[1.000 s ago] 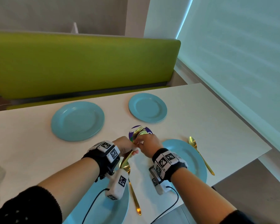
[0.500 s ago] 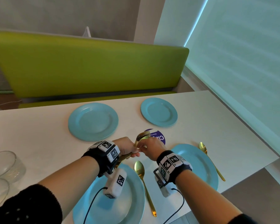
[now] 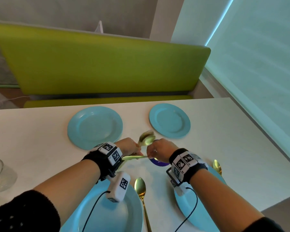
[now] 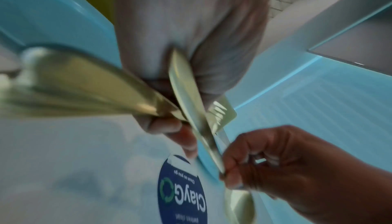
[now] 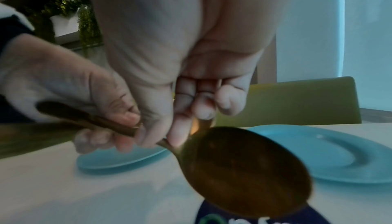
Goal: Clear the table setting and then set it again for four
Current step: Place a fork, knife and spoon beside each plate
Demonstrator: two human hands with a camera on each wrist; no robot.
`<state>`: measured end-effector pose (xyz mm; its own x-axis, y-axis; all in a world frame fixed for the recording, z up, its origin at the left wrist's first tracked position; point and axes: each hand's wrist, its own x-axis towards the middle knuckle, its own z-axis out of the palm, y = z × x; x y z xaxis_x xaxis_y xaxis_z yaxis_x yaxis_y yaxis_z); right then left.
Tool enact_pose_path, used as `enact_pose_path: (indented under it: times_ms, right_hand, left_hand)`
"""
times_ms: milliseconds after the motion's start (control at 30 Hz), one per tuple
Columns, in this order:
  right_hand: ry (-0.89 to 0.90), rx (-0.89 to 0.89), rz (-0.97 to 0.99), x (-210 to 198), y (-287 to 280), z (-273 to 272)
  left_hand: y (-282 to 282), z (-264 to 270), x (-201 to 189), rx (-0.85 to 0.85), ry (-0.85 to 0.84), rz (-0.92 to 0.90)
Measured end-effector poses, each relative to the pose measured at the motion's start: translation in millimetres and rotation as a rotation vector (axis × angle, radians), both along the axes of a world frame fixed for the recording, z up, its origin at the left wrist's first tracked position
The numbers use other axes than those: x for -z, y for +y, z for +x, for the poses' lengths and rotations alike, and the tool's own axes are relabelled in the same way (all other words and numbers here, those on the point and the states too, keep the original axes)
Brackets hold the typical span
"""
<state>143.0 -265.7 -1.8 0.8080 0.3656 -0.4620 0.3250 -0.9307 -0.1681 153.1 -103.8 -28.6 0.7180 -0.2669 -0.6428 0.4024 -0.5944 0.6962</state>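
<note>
Item: gold cutlery bundle [image 3: 145, 141], clamped in your left hand [image 3: 130, 147], lifted above the round blue sticker [image 3: 158, 163] at the table's middle.

Change: half a second ago your right hand [image 3: 159, 151] was only meeting the bundle; now its fingers [image 4: 235, 169] pinch one spoon [image 5: 244, 172] by the neck and draw it clear, bowl hanging over the sticker. You judge resetting is under way, with this spoon due at a far place.

Already laid: a spoon [image 3: 141, 195] between the two near plates, nearer you than the sticker; a second spoon [image 3: 217, 166] right of the near right plate [image 3: 191, 215].

Unserved: far left plate [image 3: 95, 127] and far right plate [image 3: 170, 123], beyond the sticker, no cutlery beside them.

Room: bare table [image 3: 32, 139] between and beside the far plates. The right edge runs close past the far right plate; the green bench [image 3: 99, 67] backs the far edge.
</note>
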Motion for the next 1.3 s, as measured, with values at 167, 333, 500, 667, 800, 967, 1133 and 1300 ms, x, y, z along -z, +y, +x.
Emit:
enact_pose_path:
  times_ms: [167,333,500,667,800,967,1133,1300]
  right_hand:
    - [-0.012,0.173,-0.04,-8.6,-63.6,47.9]
    - [-0.121,0.433,-0.188,-10.3,-125.4,97.5]
    - [-0.131,0.668,-0.259,4.5,-167.5,130.8]
    - [-0.081,0.754,-0.269,26.2,-191.2,149.7]
    - [-0.065,0.73,-0.263,40.7,-195.0,157.1]
    - [0.001,0.68,-0.336,58.8,-193.7,171.3]
    - [0.021,0.727,-0.345,72.4,-196.2,177.3]
    - [-0.016,0.872,-0.105,81.6,-204.0,194.3]
  left_hand:
    - [-0.8,28.8,2.2,-0.341,0.047,-0.034]
    - [-6.8,50.0,0.9,-0.476,0.036,-0.092]
    - [-17.0,61.3,10.3,-0.533,-0.017,-0.107]
    - [-22.5,75.0,14.8,-0.58,-0.039,-0.073]
    - [-22.7,89.0,16.9,-0.602,-0.056,-0.037]
    - [-19.8,102.7,29.5,-0.65,-0.058,-0.028]
    - [-17.8,107.3,42.5,-0.682,-0.048,-0.027]
    - [-21.0,112.6,49.0,-0.712,-0.019,-0.057]
